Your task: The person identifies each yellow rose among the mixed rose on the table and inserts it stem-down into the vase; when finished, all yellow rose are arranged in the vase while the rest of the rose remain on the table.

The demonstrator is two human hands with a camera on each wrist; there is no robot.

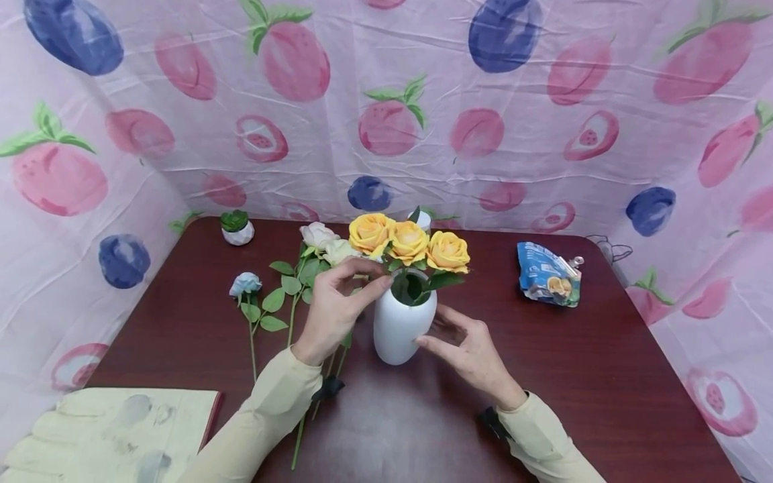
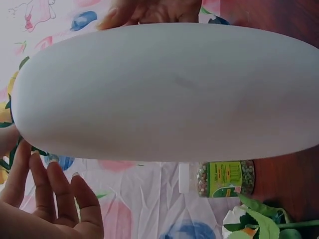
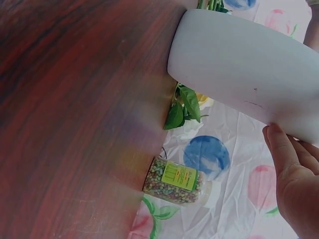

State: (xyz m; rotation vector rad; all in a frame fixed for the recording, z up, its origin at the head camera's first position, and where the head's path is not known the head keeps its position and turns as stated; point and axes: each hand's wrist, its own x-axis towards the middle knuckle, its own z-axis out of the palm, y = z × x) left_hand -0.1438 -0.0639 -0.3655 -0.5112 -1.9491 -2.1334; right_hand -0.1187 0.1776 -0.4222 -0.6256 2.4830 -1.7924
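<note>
Holding the white vase (image 1: 401,329) with my right hand (image 1: 474,352), I find it upright on the dark red-brown wooden table (image 1: 592,376), in front of me and between both hands. The right hand is partly open, cupped about the vase's right side, with thumb on the near face and fingers on the wall further round. My left hand (image 1: 338,305) is at the rim on the opposite side: thumb and index finger nearly meet there, while the remaining fingers are bent and spread apart. Whether a stem, a leaf or only the rim lies between them, I cannot tell. Three yellow roses (image 1: 408,242) are in the vase, their heads side by side above the far edge of its mouth, green leaves beneath. To the left, white roses (image 1: 318,236) and one pale-blue flower (image 1: 244,284) lie on the table. Behind the vase is a clear jar (image 3: 174,184) of multicoloured pellets, white-capped, with a yellow-green label. Further noted: a potted succulent (image 1: 237,228) at the far left corner, and a blue snack pouch (image 1: 546,275), clipped, at right.
</note>
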